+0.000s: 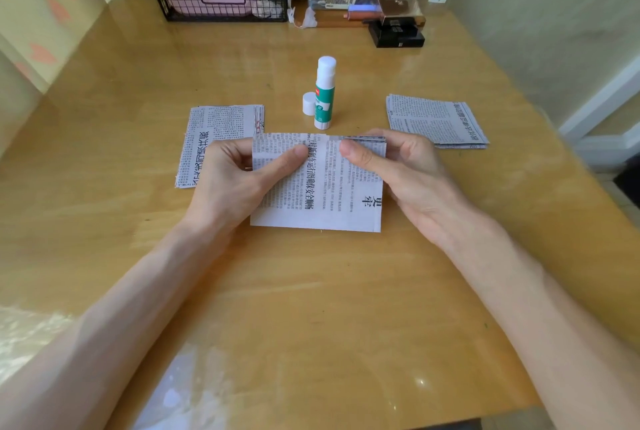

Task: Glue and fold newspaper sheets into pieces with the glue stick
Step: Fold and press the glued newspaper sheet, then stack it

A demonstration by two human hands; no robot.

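Pinched at the far edge by left hand (235, 176) and right hand (391, 166): a newspaper sheet (322, 194), resting low on the table (311, 291). Thumbs on top, other fingers hidden behind the paper. Just beyond, upright, a glue stick (325, 93) with a loose cap (309, 103) beside. Partly covered by the left hand, a newspaper pile (214, 124); well to the right, a second pile (436, 121). Print too small to read.
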